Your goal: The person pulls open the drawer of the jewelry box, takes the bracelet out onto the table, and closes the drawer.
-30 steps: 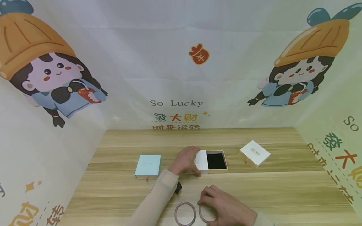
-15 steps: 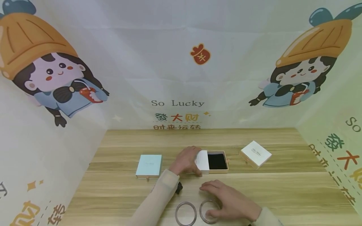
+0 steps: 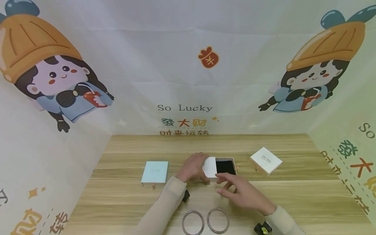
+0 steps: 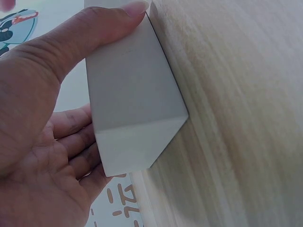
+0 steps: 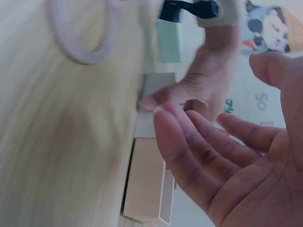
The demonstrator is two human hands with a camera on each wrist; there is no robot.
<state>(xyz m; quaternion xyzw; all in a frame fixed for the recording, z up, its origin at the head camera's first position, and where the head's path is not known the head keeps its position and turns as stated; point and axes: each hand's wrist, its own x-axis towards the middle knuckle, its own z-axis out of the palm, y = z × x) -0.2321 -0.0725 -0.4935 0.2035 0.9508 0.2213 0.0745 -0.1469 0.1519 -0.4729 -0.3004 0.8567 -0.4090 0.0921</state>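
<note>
My left hand (image 3: pixel 194 168) grips the white sleeve (image 3: pixel 210 167) of a small slide-out gift box. In the left wrist view its thumb lies along one side of the white sleeve (image 4: pixel 132 85), the other fingers behind it. Out of the sleeve's right end sticks the drawer (image 3: pixel 235 166), lined with a black pad (image 3: pixel 225 167). My right hand (image 3: pixel 242 192) hovers just in front of that drawer, its fingers loosely extended and holding nothing. Two pale translucent bangles lie side by side nearer me, the left bangle (image 3: pixel 193 211) and the right bangle (image 3: pixel 218 232).
A light blue box (image 3: pixel 154 172) stands to the left of the left hand. Turned at an angle, a closed white box (image 3: pixel 265 160) sits at the right. Printed cloth (image 3: pixel 188 81) walls in the wooden table (image 3: pixel 132 209) at the back and sides.
My right hand has let go of the right bangle and moved up and forward to the drawer. The bangle stays on the table. My left hand keeps its grip on the sleeve.
</note>
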